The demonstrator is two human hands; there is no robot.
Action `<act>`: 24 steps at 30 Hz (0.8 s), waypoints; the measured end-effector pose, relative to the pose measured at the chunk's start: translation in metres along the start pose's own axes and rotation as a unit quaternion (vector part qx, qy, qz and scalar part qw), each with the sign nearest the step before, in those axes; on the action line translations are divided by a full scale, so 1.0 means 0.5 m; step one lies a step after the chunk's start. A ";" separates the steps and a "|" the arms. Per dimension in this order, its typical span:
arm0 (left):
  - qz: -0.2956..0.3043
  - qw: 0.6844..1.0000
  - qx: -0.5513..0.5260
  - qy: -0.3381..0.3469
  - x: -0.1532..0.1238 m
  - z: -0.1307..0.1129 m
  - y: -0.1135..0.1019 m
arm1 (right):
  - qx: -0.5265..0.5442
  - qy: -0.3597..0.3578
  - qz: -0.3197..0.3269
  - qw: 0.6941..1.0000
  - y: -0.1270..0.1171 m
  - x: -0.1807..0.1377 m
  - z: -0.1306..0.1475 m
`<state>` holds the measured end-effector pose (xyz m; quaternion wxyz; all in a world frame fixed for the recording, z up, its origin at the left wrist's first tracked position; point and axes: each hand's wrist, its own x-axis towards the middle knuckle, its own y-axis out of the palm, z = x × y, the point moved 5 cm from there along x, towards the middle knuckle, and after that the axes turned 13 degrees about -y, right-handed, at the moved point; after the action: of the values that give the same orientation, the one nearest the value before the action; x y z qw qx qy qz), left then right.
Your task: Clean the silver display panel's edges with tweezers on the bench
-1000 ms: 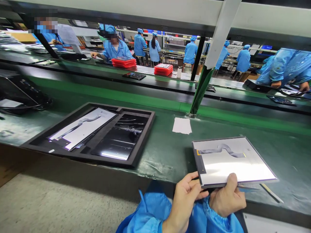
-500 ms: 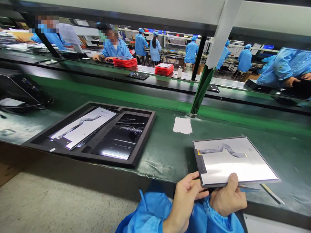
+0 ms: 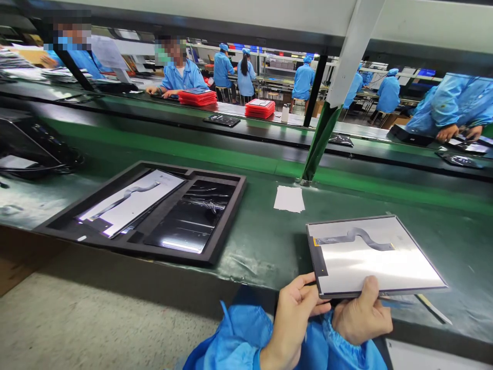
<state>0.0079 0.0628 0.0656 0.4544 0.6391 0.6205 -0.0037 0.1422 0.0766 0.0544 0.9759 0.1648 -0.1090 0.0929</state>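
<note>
A display panel [image 3: 377, 262] with a silvery back, dark edges and a grey ribbon cable [image 3: 356, 236] is held tilted above the bench's front edge. My right hand [image 3: 364, 311] is closed on its near edge, thumb on top of the silvery back. At the panel's near left corner, my left hand [image 3: 295, 313] has its fingers bent against the edge, partly hidden beneath. Something thin and bluish shows blurred by my right hand, under the panel; I cannot make out what it is.
To the left, a black foam tray [image 3: 231, 216] holds a silvery-backed panel [image 3: 134, 200] and a glossy black panel [image 3: 192, 216]. White paper slips [image 3: 289, 199] lie by a slanted post [image 3: 321, 144]. Co-workers in blue sit beyond the conveyor, near red stacked trays [image 3: 260, 109].
The panel's right side has shifted slightly to the right in my hands. Beyond the conveyor at right, a co-worker's hands have lowered, and a dark item there has moved onto the belt.
</note>
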 end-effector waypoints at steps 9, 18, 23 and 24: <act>0.042 0.999 0.033 -0.006 0.004 -0.022 -0.010 | -0.010 0.062 0.091 0.994 0.006 0.013 -0.017; 0.047 0.994 0.084 -0.058 0.022 -0.034 -0.040 | -0.004 0.226 0.390 0.893 0.042 0.006 -0.046; -0.069 0.997 -0.016 -0.002 0.012 0.005 -0.095 | -0.013 0.133 0.455 0.880 0.011 0.042 -0.058; -0.085 0.996 -0.028 0.007 0.013 0.013 -0.104 | -0.031 0.105 0.451 0.886 -0.007 0.054 -0.062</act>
<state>-0.0284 0.0548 0.0280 0.4659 0.5710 0.6756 -0.0203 0.1747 0.0882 0.0313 0.8392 0.0568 -0.0710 0.5362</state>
